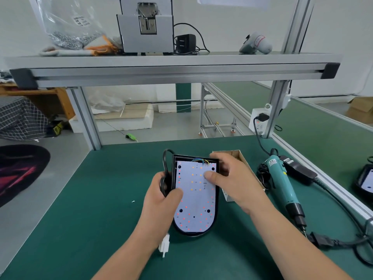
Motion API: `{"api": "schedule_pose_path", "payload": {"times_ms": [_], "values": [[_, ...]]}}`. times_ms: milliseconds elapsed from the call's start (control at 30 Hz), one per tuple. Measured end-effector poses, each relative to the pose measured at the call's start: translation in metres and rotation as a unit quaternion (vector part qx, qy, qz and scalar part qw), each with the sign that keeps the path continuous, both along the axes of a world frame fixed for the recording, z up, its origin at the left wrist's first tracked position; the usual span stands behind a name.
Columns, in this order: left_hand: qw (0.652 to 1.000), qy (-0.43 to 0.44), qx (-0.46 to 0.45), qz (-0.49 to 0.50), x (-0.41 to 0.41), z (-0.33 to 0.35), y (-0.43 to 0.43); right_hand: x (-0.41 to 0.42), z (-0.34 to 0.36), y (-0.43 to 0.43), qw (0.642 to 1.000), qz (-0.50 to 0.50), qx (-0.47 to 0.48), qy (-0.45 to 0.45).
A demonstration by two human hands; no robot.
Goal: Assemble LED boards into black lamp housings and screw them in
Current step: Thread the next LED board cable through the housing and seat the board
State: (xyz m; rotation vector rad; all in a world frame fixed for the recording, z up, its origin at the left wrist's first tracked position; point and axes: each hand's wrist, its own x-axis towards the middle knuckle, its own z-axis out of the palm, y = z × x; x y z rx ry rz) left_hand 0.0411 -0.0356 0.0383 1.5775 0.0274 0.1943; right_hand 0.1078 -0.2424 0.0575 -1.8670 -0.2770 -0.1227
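Observation:
A black lamp housing (216, 211) lies on the green table (101, 209) in front of me. A white LED board (194, 201) with small red and orange LEDs sits inside it, coloured wires at its top edge. My left hand (161, 201) grips the housing's left side together with its black cable, thumb resting on the board. My right hand (234, 178) holds the housing's right side, thumb pressing on the board's upper part. A white connector (164, 244) hangs from the cable below my left wrist.
A teal electric screwdriver (282, 184) lies to the right with its black cord and power brick (300, 170). A small cardboard box (240, 158) stands behind my right hand. Another housing with board (366, 180) sits at the far right edge. A tiny screw (133, 201) lies on the left.

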Motion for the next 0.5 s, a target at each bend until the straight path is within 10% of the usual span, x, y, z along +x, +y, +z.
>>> {"api": "schedule_pose_path", "payload": {"times_ms": [367,500], "values": [[0.977,0.078,-0.190,-0.050,-0.002,0.006,0.006,-0.009,0.001,0.014,0.970,0.076,0.218,0.070],[0.969,0.088,-0.209,-0.100,-0.005,0.011,0.005,-0.012,-0.004,0.014,0.974,0.142,0.168,0.055]]}}
